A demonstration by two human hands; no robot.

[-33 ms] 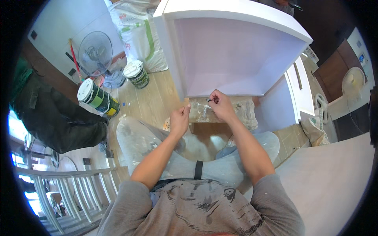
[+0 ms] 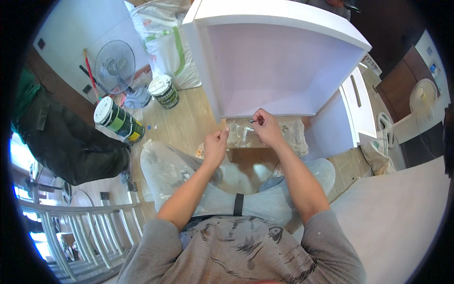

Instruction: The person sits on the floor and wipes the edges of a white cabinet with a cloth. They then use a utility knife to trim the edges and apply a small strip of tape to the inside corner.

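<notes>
My right hand [image 2: 268,130] pinches a small dark thing [image 2: 251,121] between thumb and fingers, too small to make out. It is over a paint-smeared, cloth-covered support [image 2: 293,135] at the lower edge of a white open-fronted cabinet box [image 2: 265,61]. Closed, with thumb and fingers pressed together, my left hand [image 2: 216,146] is beside the support's left end. Whatever it may hold is hidden.
Two paint buckets [image 2: 163,91] [image 2: 118,118], a white sack [image 2: 165,47] and a standing fan [image 2: 115,66] are at far left. Another person's dark-trousered legs [image 2: 71,137] are at left, above a pale railing [image 2: 80,207]. White drawer fronts [image 2: 362,104] stand right; a pale panel [image 2: 402,213] is near right.
</notes>
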